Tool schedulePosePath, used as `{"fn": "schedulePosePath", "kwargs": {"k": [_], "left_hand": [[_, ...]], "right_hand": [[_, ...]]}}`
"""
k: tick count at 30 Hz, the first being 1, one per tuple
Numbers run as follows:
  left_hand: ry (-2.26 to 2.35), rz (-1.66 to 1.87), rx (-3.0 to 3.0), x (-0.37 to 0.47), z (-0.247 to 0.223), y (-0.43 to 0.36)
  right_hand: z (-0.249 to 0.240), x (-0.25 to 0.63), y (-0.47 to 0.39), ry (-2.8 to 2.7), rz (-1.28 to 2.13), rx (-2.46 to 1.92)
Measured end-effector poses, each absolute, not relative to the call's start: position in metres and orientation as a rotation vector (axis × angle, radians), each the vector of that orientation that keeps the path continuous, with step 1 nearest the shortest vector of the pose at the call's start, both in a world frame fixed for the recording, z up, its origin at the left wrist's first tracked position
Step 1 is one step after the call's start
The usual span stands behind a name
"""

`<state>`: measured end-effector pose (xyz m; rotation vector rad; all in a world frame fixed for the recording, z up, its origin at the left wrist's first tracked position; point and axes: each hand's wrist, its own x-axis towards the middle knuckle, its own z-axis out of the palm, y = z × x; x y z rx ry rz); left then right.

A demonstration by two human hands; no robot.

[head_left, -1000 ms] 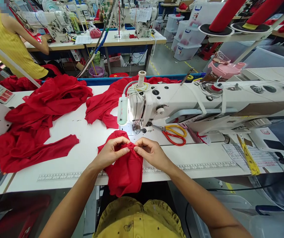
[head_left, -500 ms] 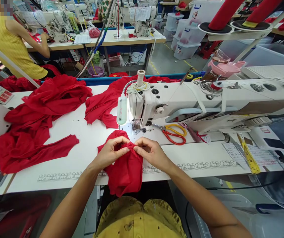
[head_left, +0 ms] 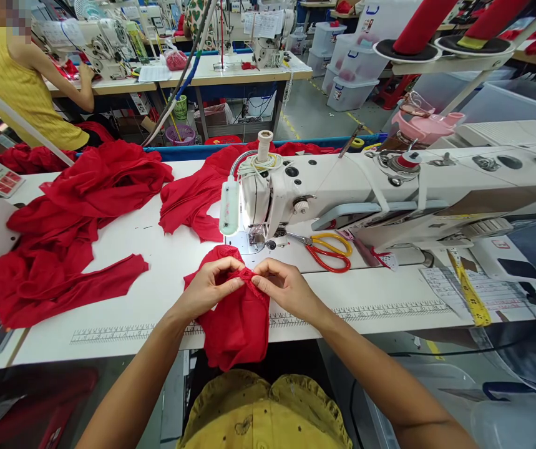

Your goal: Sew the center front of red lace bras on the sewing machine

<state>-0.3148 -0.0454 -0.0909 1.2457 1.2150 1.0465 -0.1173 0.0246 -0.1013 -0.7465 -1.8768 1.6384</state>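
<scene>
A piece of red fabric [head_left: 239, 327] lies over the front edge of the sewing table, its lower end hanging toward my lap. My left hand [head_left: 214, 285] pinches a gathered edge of it between thumb and fingers. Close beside, my right hand [head_left: 286, 285] pinches the same edge from the other side. The fingertips almost meet there. Just beyond the cloth stands the white sewing machine [head_left: 342, 181], with its presser foot and needle area [head_left: 256, 237] lit. Scissors [head_left: 331, 251] with yellow and red handles lie under the machine arm.
Heaped red garments [head_left: 75, 218] cover the table's left side, and more red cloth [head_left: 193, 199] lies behind the needle. A printed ruler [head_left: 370, 312] runs along the front edge. A yellow tape measure [head_left: 468, 290] hangs at right. Another person [head_left: 29, 87] sits at a machine beyond.
My hands and the red fabric hold practically the same position. The co-worker's hand in the background has shifted slightly.
</scene>
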Motion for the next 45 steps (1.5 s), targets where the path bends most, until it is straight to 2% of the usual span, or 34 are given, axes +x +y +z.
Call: {"fn": "schedulePosePath", "kwargs": {"k": [22, 24, 28, 32, 35, 38, 40, 43, 45], "left_hand": [[1.222, 1.041, 1.282, -0.315, -0.092, -0.045], [1.242, 1.044, 1.317, -0.314, -0.09, -0.045], [1.415, 1.15, 1.48, -0.312, -0.089, -0.047], [1.625, 1.339, 1.811, -0.305, -0.089, -0.045], [1.74, 1.257, 2.123, -0.302, -0.088, -0.042], [1.795, 1.113, 2.22, -0.311, -0.083, -0.045], [1.718, 1.016, 2.18, -0.324, -0.078, -0.053], [1.486, 0.74, 2.072, -0.349, -0.065, -0.075], [1.386, 0.507, 1.96, -0.366, -0.052, -0.088]], "right_hand": [[-0.103, -0.119, 0.026, -1.866, 1.656, -0.726], [-0.099, -0.117, 0.021, -1.904, 1.479, -0.769], [-0.085, -0.109, -0.014, -2.077, 0.914, -0.768], [-0.084, -0.123, -0.056, -2.54, 0.896, -0.755], [-0.097, -0.149, -0.066, -2.693, 0.834, -0.932], [-0.107, -0.16, -0.061, -2.537, 1.01, -0.805], [-0.102, -0.148, -0.055, -2.311, 1.321, -0.691], [-0.075, -0.104, -0.044, -1.779, 1.904, -0.715], [-0.048, -0.068, -0.031, -1.407, 2.015, -0.837]]}}
